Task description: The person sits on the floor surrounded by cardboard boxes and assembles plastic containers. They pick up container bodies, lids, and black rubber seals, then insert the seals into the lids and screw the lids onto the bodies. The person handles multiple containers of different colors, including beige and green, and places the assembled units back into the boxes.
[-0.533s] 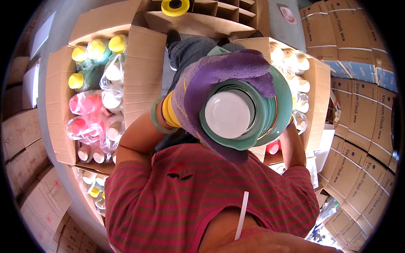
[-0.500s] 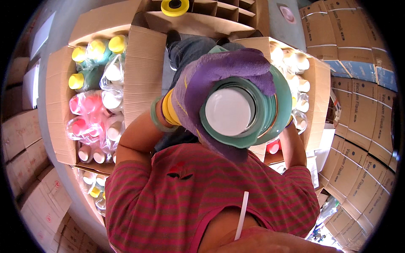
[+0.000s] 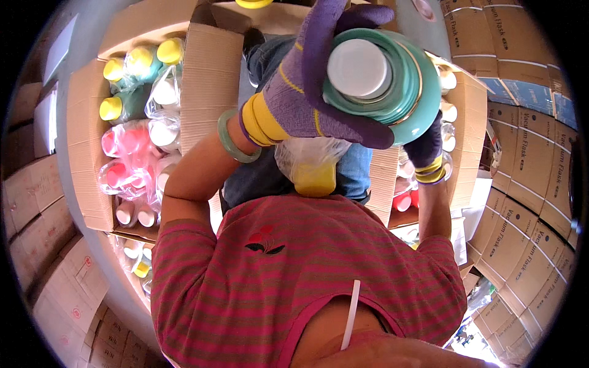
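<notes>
A teal vacuum flask (image 3: 423, 80) with a white stopper (image 3: 358, 67) and a thin gold line is raised in front of me, its top turned toward my head. My left hand (image 3: 300, 80), in a purple glove with a yellow cuff, curves around the flask's neck with thumb and fingers on opposite sides. Against the lower right of the flask is my gloved right hand (image 3: 424, 147), its fingers mostly hidden behind the body. Between my legs is a yellow piece (image 3: 316, 179) with clear plastic film (image 3: 307, 153) over it.
An open carton (image 3: 211, 92) on the left holds several bagged flasks with yellow, pink and white tops. Another open carton (image 3: 469, 116) with bagged flasks stands on the right. Stacked brown cartons (image 3: 527, 147) rise farther right. A yellow ring-shaped thing (image 3: 253, 2) shows at the top edge.
The flask has moved up and slightly right, away from my chest. My left hand's fingers have spread wider around its neck. My right glove and the plastic-covered yellow piece have come into sight.
</notes>
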Demonstrator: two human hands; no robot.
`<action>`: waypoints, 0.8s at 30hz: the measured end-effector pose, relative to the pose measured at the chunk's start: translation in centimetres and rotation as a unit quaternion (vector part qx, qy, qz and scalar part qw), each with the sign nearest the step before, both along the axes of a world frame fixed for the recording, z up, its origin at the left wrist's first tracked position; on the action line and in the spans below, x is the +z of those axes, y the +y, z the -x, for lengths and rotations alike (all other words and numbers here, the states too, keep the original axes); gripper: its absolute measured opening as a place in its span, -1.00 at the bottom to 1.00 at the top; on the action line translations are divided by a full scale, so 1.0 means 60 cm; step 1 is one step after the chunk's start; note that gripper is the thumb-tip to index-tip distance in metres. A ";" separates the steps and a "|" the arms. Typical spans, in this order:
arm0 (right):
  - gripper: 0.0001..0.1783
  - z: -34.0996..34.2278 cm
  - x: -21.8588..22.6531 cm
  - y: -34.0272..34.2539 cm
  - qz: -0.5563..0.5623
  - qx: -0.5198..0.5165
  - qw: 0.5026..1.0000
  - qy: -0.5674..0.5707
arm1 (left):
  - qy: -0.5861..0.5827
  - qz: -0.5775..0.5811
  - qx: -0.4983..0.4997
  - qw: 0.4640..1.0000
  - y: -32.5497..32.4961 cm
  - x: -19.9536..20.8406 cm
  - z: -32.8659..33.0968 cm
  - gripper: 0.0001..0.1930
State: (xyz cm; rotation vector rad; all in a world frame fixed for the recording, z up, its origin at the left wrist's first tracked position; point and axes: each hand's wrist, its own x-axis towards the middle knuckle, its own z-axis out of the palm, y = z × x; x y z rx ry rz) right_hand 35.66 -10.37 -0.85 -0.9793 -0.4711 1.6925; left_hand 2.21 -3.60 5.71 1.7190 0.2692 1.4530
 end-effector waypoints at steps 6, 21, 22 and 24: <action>-0.36 -0.076 -0.023 -0.016 -0.004 -0.036 0.999 0.008 | 0.095 -0.077 0.096 0.988 -0.088 -0.083 0.096 -0.39; -0.48 -0.047 -0.022 0.001 -0.034 -0.097 0.966 -0.237 | 0.429 -0.086 -0.059 0.897 -0.179 -0.139 0.028 -0.48; -0.47 -0.036 -0.014 0.001 -0.034 -0.110 0.963 -0.245 | 0.379 -0.034 -0.074 0.922 -0.171 -0.121 0.042 -0.46; -0.47 -0.035 -0.011 0.001 -0.045 -0.111 0.957 -0.265 | 0.271 0.056 -0.089 0.957 -0.151 -0.091 0.072 -0.34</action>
